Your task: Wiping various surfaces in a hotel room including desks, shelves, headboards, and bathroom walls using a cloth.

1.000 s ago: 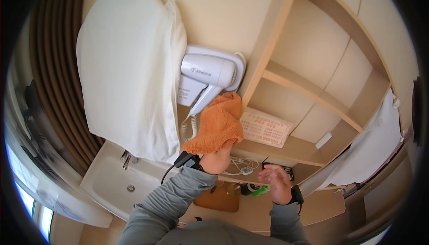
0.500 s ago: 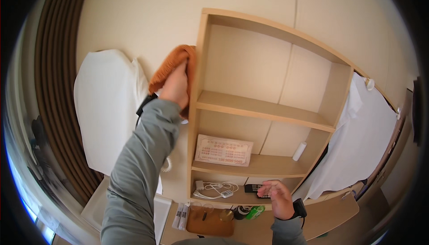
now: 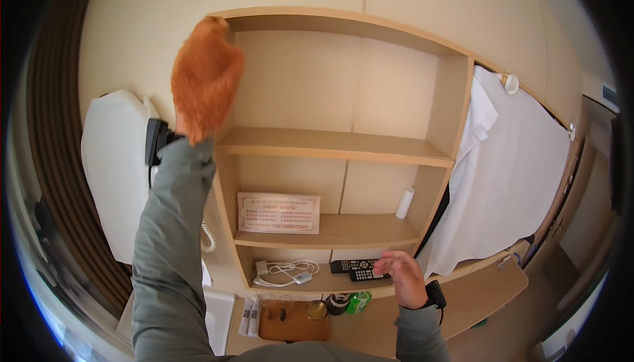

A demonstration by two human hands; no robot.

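Observation:
An orange cloth (image 3: pixel 208 81) drapes over my left hand (image 3: pixel 180 124), which grips it at the upper left corner of a light wooden shelf unit (image 3: pixel 330 141). The cloth lies against the left upright and hides nearly all the fingers. My right hand (image 3: pixel 406 279) hovers at the lower right, fingers loosely bent and apart, with nothing in it. Close beside its fingertips, two black remote controls (image 3: pixel 360 268) lie on the bottom shelf.
A pink-and-white printed card (image 3: pixel 279 213) and a white cylinder (image 3: pixel 405 203) stand on the middle shelf. Below are a white cable (image 3: pixel 290 269), a brown tray (image 3: pixel 290 329) and a green can (image 3: pixel 358 301). White cloths hang left (image 3: pixel 115 170) and right (image 3: pixel 508 170).
My left hand has moved the cloth up the left upright to its top corner. The view has shifted, so the shelf sits further left. My right hand is still open near the remotes.

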